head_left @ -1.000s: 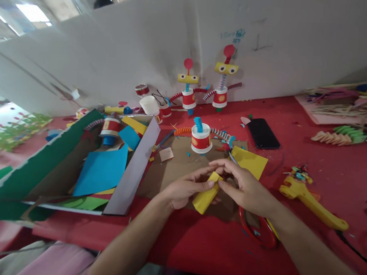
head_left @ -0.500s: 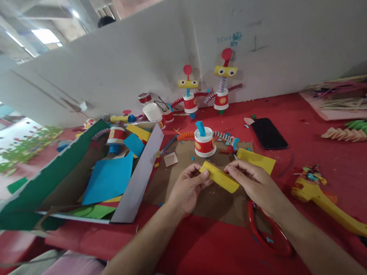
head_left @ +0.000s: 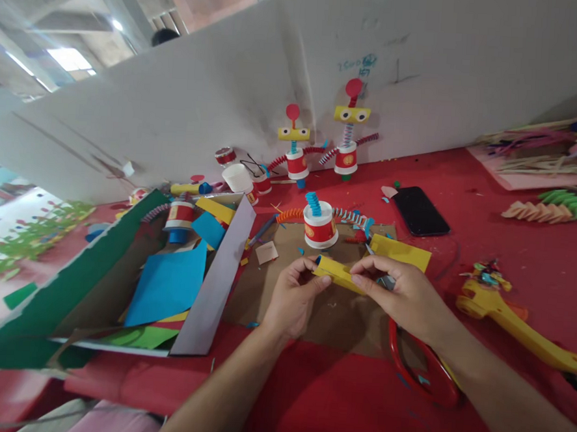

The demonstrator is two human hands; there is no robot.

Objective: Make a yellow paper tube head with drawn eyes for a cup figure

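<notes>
Left hand and right hand pinching opposite ends of a folded yellow paper strip above brown cardboard, red-and-white cup figure just beyond, red scissors under the right wrist, red tabletop.

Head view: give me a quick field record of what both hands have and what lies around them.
left hand: pinches the left end of the yellow paper strip
right hand: pinches the strip's right part
under the hands: brown cardboard sheet on the red table
just beyond: red paper-cup figure with blue spring on top
right of it: yellow paper sheet, black phone
near right wrist: red-handled scissors
far right: yellow glue gun
left: open box of coloured paper
</notes>
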